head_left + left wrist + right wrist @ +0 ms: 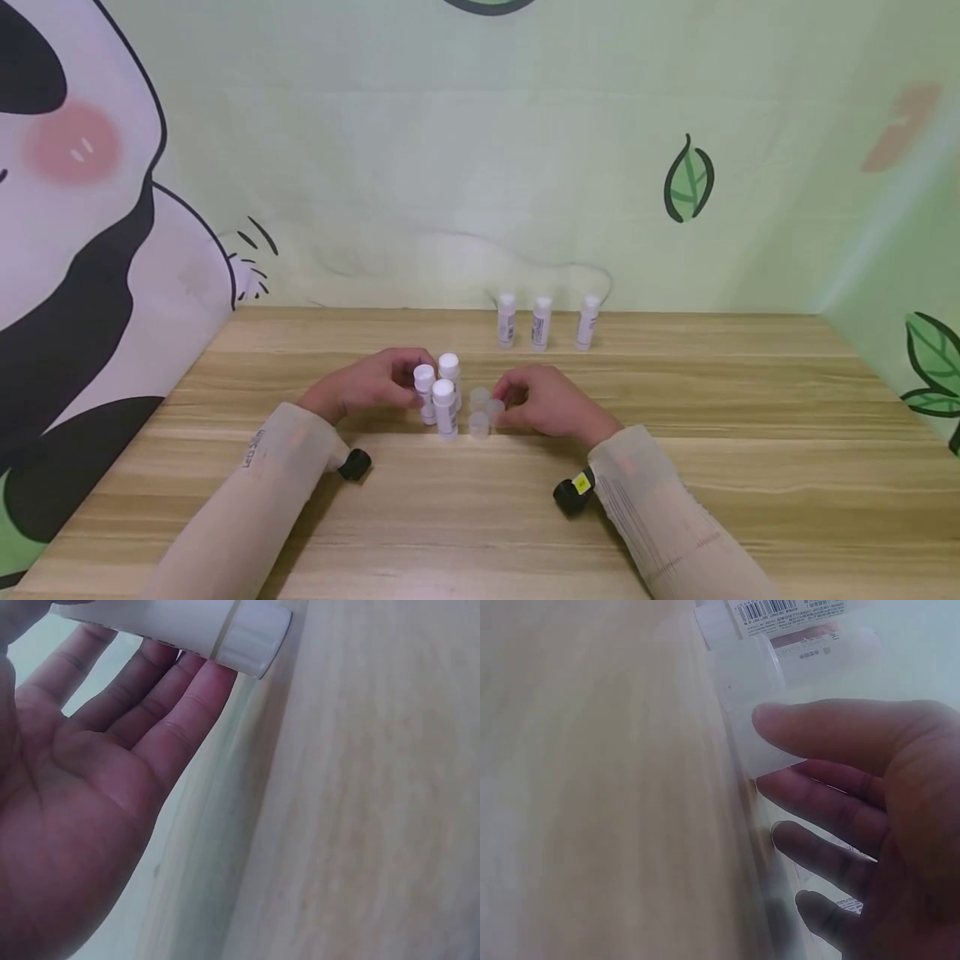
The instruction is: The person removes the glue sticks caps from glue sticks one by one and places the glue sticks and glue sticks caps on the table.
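In the head view my left hand (371,382) holds the leftmost of three white glue sticks that stand close together, its thumb in front and fingers behind. That glue stick (172,624) crosses the top of the left wrist view, against the fingertips. The other two glue sticks, a near one (445,411) and a far one (449,367), stand upright beside it. My right hand (551,402) pinches a translucent cap (761,746) between thumb and index finger. Two more translucent caps, one behind (479,398) and one in front (478,426), stand just left of it.
Three more white glue sticks, one left (507,321), one middle (541,323) and one right (588,322), stand upright at the back of the wooden table (465,517). A green printed backdrop (390,150) rises behind the table.
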`<control>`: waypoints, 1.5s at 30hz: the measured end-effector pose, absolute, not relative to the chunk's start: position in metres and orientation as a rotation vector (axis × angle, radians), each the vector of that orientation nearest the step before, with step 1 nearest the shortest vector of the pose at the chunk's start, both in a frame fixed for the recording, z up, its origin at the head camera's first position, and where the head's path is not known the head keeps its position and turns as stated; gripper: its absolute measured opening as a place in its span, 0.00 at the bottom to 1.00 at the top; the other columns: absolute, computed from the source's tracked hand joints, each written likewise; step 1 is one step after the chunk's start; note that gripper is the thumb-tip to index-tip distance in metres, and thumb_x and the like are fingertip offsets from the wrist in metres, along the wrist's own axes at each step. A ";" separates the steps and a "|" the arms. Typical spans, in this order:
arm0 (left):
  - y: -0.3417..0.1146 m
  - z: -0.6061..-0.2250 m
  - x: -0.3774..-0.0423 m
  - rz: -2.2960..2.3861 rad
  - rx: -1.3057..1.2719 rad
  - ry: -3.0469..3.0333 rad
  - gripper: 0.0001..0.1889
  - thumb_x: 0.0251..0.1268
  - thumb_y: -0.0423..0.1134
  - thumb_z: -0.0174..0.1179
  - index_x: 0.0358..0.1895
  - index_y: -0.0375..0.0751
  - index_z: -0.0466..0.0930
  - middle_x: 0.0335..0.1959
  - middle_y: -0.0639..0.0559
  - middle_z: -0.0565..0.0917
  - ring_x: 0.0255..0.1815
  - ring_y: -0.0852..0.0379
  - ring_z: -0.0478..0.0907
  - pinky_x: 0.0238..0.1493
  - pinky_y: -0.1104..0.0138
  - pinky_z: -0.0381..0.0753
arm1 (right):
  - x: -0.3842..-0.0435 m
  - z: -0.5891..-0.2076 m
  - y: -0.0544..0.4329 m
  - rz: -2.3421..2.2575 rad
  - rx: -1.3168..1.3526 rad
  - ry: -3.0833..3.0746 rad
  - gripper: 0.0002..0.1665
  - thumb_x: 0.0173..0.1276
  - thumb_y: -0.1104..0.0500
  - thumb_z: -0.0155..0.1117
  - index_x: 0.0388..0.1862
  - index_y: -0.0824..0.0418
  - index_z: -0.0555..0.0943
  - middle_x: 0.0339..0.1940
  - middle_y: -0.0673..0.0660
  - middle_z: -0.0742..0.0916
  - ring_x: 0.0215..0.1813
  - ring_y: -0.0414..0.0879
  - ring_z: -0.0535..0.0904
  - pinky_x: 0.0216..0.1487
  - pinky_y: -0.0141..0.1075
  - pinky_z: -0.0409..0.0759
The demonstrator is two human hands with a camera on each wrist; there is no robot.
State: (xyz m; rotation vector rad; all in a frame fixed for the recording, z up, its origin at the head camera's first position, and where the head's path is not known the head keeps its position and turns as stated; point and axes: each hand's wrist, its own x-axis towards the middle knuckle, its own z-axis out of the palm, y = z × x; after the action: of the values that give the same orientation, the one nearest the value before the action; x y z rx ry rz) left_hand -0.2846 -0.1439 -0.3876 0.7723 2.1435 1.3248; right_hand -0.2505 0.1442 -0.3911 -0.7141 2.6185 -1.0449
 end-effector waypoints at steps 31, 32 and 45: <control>-0.149 -0.392 -0.288 1.300 0.796 2.128 0.17 0.59 0.37 0.65 0.51 0.42 0.74 0.47 0.50 0.79 0.48 0.52 0.73 0.51 0.64 0.76 | -0.251 -0.393 0.141 -1.043 -0.652 2.622 0.16 0.54 0.54 0.76 0.42 0.49 0.84 0.36 0.44 0.86 0.41 0.40 0.79 0.48 0.37 0.78; -0.149 -0.392 -0.288 1.301 0.792 2.127 0.17 0.59 0.37 0.65 0.51 0.42 0.74 0.47 0.50 0.79 0.48 0.52 0.73 0.51 0.64 0.76 | -0.251 -0.393 0.141 -1.043 -0.653 2.621 0.16 0.54 0.54 0.76 0.42 0.49 0.84 0.36 0.44 0.86 0.41 0.40 0.79 0.48 0.37 0.78; -0.148 -0.392 -0.289 1.295 0.797 2.104 0.17 0.59 0.35 0.64 0.50 0.40 0.74 0.48 0.49 0.79 0.49 0.50 0.73 0.52 0.63 0.76 | -0.253 -0.392 0.146 -1.051 -0.666 2.675 0.21 0.55 0.44 0.74 0.45 0.50 0.84 0.38 0.43 0.87 0.43 0.39 0.80 0.50 0.37 0.78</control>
State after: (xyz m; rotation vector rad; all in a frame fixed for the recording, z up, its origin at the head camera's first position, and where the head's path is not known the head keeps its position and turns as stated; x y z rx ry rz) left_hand -0.2886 -0.1478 -0.3916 0.7971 2.1043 1.2953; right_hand -0.2528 0.1464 -0.3925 -0.6663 2.6754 -1.0506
